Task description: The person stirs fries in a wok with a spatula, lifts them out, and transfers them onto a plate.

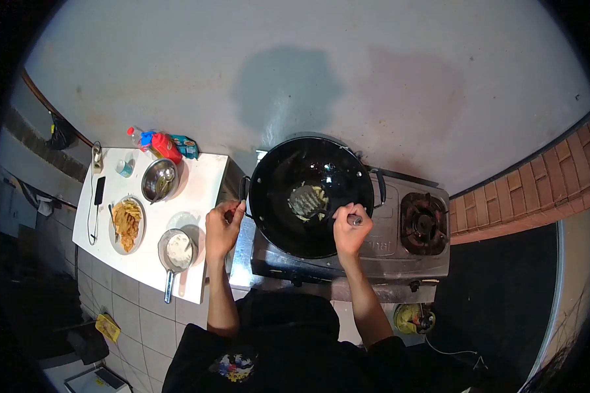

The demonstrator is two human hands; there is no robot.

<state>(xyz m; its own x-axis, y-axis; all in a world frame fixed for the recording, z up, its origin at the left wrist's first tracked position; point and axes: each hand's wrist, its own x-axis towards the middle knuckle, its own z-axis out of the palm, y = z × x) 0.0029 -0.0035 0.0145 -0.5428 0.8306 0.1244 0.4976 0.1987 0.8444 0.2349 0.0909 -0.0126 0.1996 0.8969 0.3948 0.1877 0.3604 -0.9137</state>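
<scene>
A large black wok (282,232) sits on the left side of the stove. My left hand (223,230) is closed at its left loop handle (244,190), thumb against the metal. The dark handle of a spatula (354,220) is gripped in my right hand (351,237), over the wok's right front rim. What looks like its broad grey head rests low in the wok, though the shaft between is hard to make out against the black. Around that head lie several pale yellow strips of food (321,194), seemingly in shiny oil.
Right of the wok is a bare burner (425,223). The white table (206,170) at left bears a plate of fried food and fries (126,226), a steel bowl (159,181), a saucepan with white contents (179,251) and bottles (166,148). A gas cylinder (410,319) stands below.
</scene>
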